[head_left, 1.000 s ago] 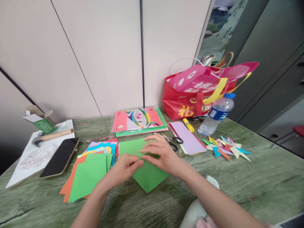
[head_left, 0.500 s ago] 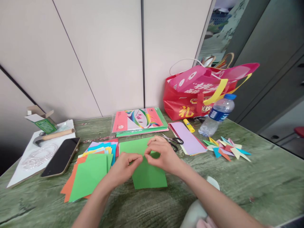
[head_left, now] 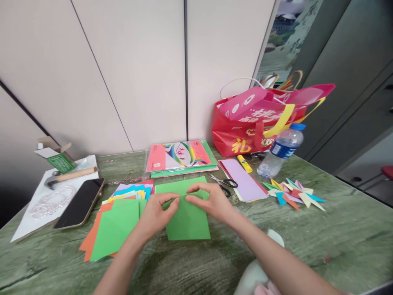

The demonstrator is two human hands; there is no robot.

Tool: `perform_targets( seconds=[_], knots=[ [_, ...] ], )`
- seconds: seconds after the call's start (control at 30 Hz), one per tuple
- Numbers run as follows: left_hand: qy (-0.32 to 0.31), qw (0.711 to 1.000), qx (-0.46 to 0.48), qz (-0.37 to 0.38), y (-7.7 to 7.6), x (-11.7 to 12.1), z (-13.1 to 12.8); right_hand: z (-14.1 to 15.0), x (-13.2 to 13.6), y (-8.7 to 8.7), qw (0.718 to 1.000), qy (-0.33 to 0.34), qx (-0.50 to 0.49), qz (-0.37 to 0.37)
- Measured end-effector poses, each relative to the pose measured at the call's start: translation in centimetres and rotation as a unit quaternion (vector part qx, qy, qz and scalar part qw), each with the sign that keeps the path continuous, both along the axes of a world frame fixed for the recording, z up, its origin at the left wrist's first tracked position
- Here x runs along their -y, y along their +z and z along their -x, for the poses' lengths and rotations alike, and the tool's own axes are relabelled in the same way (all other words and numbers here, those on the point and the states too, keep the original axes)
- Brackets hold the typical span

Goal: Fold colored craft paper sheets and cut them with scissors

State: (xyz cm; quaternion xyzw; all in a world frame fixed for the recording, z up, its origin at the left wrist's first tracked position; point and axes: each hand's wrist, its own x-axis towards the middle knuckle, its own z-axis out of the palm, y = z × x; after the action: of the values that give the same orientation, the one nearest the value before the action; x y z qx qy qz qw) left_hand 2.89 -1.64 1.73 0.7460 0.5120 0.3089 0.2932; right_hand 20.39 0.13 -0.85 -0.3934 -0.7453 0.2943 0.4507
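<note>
A green sheet of paper (head_left: 188,223) hangs tilted over the table, pinched along its upper edge by both hands. My left hand (head_left: 159,211) is closed on it, thumb and forefinger near the middle of that edge. Just to the right, my right hand (head_left: 211,203) pinches the same edge, with its fingers curved over the top. Behind the held sheet lies another green sheet (head_left: 172,186), partly covered by the hands. Left of my left hand is a fanned stack of coloured paper squares (head_left: 118,227), green on top. Black-handled scissors (head_left: 225,182) rest beyond my right hand.
Packaged coloured paper (head_left: 179,155) lies at the back. A lilac paper stack (head_left: 244,180), a yellow glue stick (head_left: 245,163), a water bottle (head_left: 281,149), a red bag (head_left: 245,123) and a folded paper star (head_left: 293,192) are right. A phone (head_left: 80,203) and hammer (head_left: 72,175) lie left.
Both hands have shifted slightly left, bringing the held green sheet with them. My left hand has slid left, and the sheet's lower edge has risen a little.
</note>
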Motion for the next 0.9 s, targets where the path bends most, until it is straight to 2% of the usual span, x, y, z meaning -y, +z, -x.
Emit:
perform_targets(
  seconds=[0.13, 0.33, 0.43, 0.53, 0.57, 0.63, 0.73, 0.8, 0.9],
  knots=[
    [0.018, 0.998, -0.029, -0.044, -0.3, 0.0, 0.0, 0.6, 0.5, -0.1, 1.0, 0.0, 0.005, -0.005],
    [0.0, 0.994, -0.09, -0.07, 0.1, -0.3, 1.6, -0.8, -0.1, 0.5, 1.0, -0.005, 0.005, -0.001],
    [0.022, 0.998, -0.051, -0.034, 0.8, -0.4, 2.9, -1.7, -0.5, 0.7, 1.0, -0.023, -0.009, 0.012],
    [0.106, 0.993, 0.044, -0.024, 1.4, -0.4, 3.4, -1.9, -0.8, 0.7, 0.998, -0.053, -0.016, 0.009],
    [0.114, 0.991, 0.064, -0.027, 1.5, -0.3, 3.2, -1.7, -0.8, 0.6, 0.999, -0.052, -0.013, 0.011],
    [0.082, 0.994, 0.061, -0.027, 1.4, -0.2, 2.5, -1.1, -0.6, 0.5, 0.999, -0.032, -0.002, 0.016],
    [0.029, 0.999, 0.007, -0.018, 1.1, -0.4, 1.7, -0.2, -0.3, 0.3, 0.999, -0.004, -0.004, 0.032],
    [0.064, 0.998, 0.0, -0.012, 1.3, -0.6, 2.4, 0.0, -0.5, 0.0, 0.999, -0.011, -0.024, 0.039],
    [0.171, 0.985, 0.04, -0.003, 2.2, -0.9, 5.9, -0.4, -1.3, -1.1, 1.0, -0.024, -0.004, 0.007]
  ],
)
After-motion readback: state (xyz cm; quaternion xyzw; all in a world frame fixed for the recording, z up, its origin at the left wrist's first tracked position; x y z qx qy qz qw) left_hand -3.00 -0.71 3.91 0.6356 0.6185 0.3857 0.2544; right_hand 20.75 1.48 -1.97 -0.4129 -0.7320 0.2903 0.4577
